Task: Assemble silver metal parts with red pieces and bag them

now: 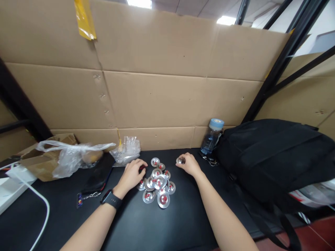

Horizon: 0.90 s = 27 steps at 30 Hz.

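Several small silver finger cymbals (163, 199), domed discs with red loops at their centres, lie in an overlapping heap on the black tabletop (154, 230). My right hand (190, 163), up and to the right of the heap, pinches one silver finger cymbal (180, 160) between thumb and fingers. At the heap's left edge is my left hand (133, 174), wearing a dark watch (111, 199) on the wrist. Its fingers are curled around something dark with a trace of red, mostly hidden. Another cymbal (141, 184) lies just below those fingers.
Cardboard (157, 101) walls the back. A water bottle (212, 136) and a black backpack (272, 160) stand right. On the left are clear plastic wrapping (128, 150), a black pouch (98, 179), a bagged bundle (69, 160) in a carton, and a white cable (43, 198).
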Each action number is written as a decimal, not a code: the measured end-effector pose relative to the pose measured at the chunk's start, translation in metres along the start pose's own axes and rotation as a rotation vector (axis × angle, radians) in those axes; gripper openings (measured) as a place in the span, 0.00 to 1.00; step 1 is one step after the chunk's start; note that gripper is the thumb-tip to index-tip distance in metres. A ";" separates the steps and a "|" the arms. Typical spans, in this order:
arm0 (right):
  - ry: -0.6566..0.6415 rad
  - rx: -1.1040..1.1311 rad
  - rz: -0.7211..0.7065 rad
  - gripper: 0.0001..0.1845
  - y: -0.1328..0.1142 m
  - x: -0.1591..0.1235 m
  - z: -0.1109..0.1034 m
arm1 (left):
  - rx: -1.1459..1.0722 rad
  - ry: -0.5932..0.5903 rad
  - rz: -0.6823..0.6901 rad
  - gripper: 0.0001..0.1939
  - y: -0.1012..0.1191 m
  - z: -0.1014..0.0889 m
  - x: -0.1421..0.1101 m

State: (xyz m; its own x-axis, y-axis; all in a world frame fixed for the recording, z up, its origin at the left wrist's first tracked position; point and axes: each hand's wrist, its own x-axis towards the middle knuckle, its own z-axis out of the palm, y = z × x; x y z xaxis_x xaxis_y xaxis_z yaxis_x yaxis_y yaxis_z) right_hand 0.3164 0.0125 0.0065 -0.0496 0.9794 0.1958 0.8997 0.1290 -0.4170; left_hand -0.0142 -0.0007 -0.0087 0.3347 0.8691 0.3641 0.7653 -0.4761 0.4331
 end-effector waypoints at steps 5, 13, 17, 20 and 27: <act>-0.018 -0.243 -0.014 0.15 -0.018 -0.010 0.001 | -0.049 -0.020 0.038 0.13 0.016 0.004 -0.003; -0.088 0.120 -0.361 0.23 -0.037 -0.014 0.006 | -0.071 0.037 -0.054 0.13 0.021 0.001 -0.004; -0.200 0.264 -0.472 0.17 -0.047 -0.017 0.016 | -0.077 0.067 -0.083 0.12 0.023 -0.001 -0.003; -0.148 0.256 -0.417 0.11 -0.048 -0.017 0.023 | -0.087 0.068 -0.084 0.12 0.025 0.001 -0.004; 0.064 0.137 -0.312 0.10 -0.049 -0.013 0.020 | -0.175 0.095 -0.070 0.11 0.026 0.005 -0.003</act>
State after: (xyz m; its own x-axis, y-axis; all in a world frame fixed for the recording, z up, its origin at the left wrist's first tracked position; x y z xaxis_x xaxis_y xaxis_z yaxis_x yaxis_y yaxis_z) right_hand 0.2648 -0.0035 0.0069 -0.2818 0.8785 0.3858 0.7789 0.4443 -0.4426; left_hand 0.0072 -0.0147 -0.0021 0.2247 0.8882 0.4007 0.6748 -0.4385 0.5936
